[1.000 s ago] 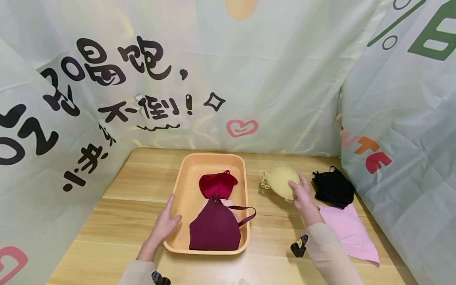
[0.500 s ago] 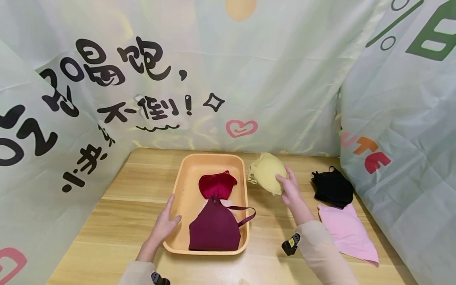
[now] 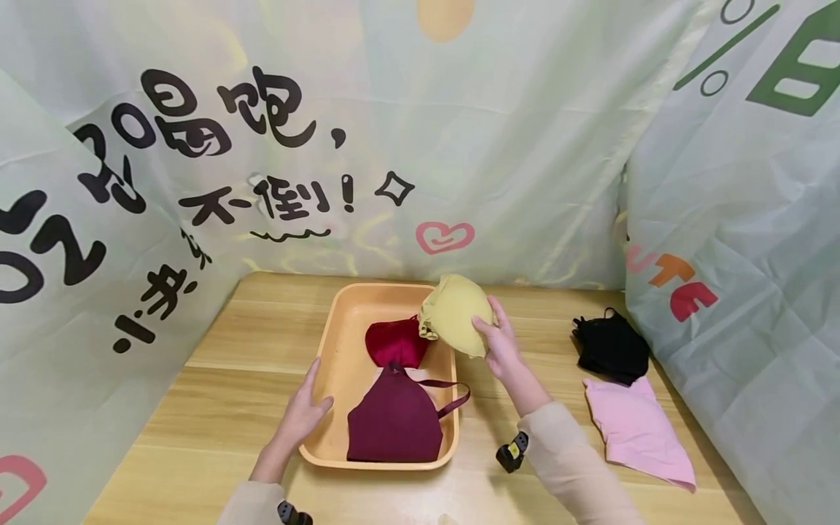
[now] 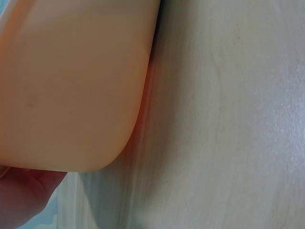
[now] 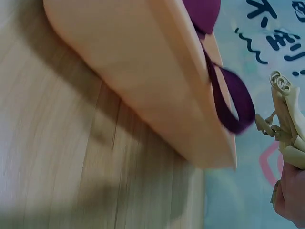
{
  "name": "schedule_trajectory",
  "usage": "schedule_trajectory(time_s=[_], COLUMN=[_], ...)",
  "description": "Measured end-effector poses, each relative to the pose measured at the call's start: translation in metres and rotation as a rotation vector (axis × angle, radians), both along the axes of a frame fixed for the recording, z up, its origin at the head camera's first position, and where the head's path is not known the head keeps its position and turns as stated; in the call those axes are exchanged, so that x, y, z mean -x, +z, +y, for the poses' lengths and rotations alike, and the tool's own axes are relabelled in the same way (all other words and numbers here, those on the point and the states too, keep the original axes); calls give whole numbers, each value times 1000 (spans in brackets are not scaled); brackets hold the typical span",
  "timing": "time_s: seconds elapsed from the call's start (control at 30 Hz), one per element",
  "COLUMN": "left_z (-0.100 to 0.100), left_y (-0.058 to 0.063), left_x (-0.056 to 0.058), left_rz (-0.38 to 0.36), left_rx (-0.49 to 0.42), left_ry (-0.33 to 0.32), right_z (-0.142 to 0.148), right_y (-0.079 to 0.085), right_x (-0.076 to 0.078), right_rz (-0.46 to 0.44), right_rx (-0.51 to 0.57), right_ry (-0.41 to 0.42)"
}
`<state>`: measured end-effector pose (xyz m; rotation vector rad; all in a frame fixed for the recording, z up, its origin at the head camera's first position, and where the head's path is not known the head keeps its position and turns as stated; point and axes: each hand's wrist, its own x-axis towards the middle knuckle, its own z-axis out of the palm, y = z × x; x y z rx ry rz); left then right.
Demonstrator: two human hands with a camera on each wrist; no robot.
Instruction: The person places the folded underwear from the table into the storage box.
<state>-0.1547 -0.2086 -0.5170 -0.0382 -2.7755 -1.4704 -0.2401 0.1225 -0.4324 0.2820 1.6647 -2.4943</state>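
Observation:
My right hand [image 3: 504, 344] grips a folded pale yellow bra [image 3: 456, 313] by its right side, thumb on the near face. The bra is raised over the right rim of an orange tray [image 3: 341, 313], its straps hanging at the left end. My left hand [image 3: 303, 410] holds the tray's left rim, thumb on the inner side and fingers along the outside. In the tray lie a dark red bra [image 3: 394, 343] at the back and a plum bra [image 3: 395, 423] in front. A plum strap [image 5: 240, 107] loops over the tray's right rim.
At the table's right side lie a folded black garment [image 3: 612, 346] and a pink folded garment [image 3: 639, 430] in front of it. Printed fabric sheets [image 3: 525, 182] hang behind the wooden table [image 3: 230, 394] and on both sides.
My right hand has carried the yellow bra leftward from beside the black garment to over the tray's right rim. The left hand and the tray have stayed put.

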Motion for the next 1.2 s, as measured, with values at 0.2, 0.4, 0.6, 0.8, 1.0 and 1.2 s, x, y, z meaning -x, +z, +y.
schedule_trajectory(time_s=[0.2, 0.4, 0.6, 0.8, 1.0, 1.2], left_z=[0, -2, -1, -1, 0, 0], left_y=[1, 2, 1, 1, 0, -1], left_x=[1, 0, 0, 1, 0, 0], left_rz=[-15, -19, -1, -3, 22, 7], left_rx=[-2, -24, -13, -22, -29, -37], left_ry=[-5, -10, 4, 11, 18, 18], right_z=[-20, -36, -49, -61, -73, -79], right_y=[-1, -5, -10, -19, -27, -36], right_x=[-2, -1, 1, 5, 10, 16], right_rz=[0, -4, 11, 0, 8, 20], right_rx=[6, -31, -53, -62, -75, -150], right_ry=[32, 67, 94, 110, 133, 155])
